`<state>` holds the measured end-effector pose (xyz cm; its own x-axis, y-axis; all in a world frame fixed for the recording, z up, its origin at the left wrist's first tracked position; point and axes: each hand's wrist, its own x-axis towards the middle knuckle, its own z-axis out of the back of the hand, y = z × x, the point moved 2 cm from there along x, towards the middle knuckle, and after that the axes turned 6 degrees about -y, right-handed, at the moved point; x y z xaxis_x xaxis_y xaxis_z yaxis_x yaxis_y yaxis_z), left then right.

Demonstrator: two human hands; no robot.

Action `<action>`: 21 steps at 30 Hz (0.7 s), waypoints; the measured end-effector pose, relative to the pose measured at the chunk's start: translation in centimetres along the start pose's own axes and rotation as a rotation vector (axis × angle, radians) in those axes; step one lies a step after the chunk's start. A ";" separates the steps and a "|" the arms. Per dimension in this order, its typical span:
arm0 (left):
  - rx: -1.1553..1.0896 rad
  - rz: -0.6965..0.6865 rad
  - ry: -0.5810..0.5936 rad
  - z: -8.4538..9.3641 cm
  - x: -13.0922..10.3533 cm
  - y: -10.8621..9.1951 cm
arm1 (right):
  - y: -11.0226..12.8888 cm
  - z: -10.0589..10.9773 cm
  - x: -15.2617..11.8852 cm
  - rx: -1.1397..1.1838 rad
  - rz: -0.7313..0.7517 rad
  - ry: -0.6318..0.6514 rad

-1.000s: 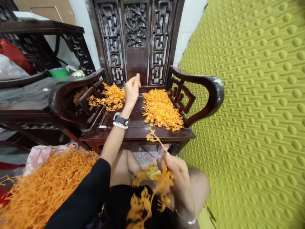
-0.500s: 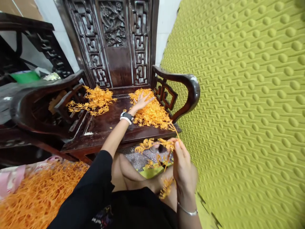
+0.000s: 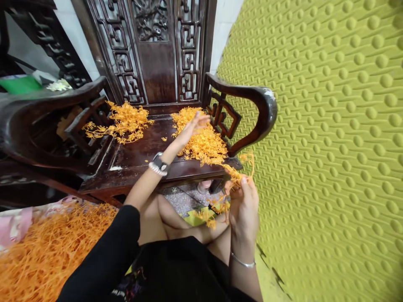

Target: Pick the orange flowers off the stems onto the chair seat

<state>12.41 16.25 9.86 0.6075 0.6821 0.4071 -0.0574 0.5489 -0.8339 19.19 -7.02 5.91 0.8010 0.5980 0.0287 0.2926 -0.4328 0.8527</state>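
My left hand [image 3: 192,128] is over the larger heap of orange plastic pieces [image 3: 206,144] on the right of the dark wooden chair seat [image 3: 151,153]. Its fingers are stretched out, somewhat blurred, and hold nothing. A dark watch and a pale beaded bracelet circle that wrist. Lower right, past the seat's front edge, my right hand [image 3: 244,205] pinches a branching orange sprig [image 3: 233,176], whose strands hang below and stick up beside the fingers. A second, looser orange pile [image 3: 126,121] lies on the seat's left side.
A large mass of orange strands [image 3: 56,251] fills a pink and white bag at lower left. Curved armrests [image 3: 266,111] flank the seat. A yellow-green bumpy mat [image 3: 330,147] covers the right side. Something green [image 3: 20,84] lies at far left.
My left hand has lifted a little off the heap, its fingers now less spread. The sprig in my right hand has turned, a strand now sticking up. The view has shifted slightly.
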 end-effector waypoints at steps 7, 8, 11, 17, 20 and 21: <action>-0.056 -0.301 -0.121 -0.9 -11.7 -5.2 | -1.1 -1.6 -1.3 -0.032 0.055 0.142; -0.052 -0.304 -0.119 -1.4 -12.1 -5.2 | -1.2 -1.7 -1.5 -0.049 0.063 0.155; -0.177 -0.252 0.071 -2.9 -12.3 -4.9 | -1.2 -1.3 -1.8 -0.187 0.104 0.208; -0.254 -0.042 0.300 -3.7 -13.6 -5.6 | 0.1 0.5 -1.2 -0.472 0.165 0.339; -0.239 0.040 0.327 -3.7 -14.6 -5.7 | 0.8 1.2 -0.9 -0.538 0.161 0.408; -0.220 0.040 0.341 -3.7 -14.8 -5.7 | 1.1 1.3 -0.9 -0.558 0.155 0.437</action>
<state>6.71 1.21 7.19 0.8381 0.4815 0.2565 0.0617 0.3835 -0.9215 19.48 -8.95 6.13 0.4956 0.8230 0.2776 -0.2109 -0.1960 0.9577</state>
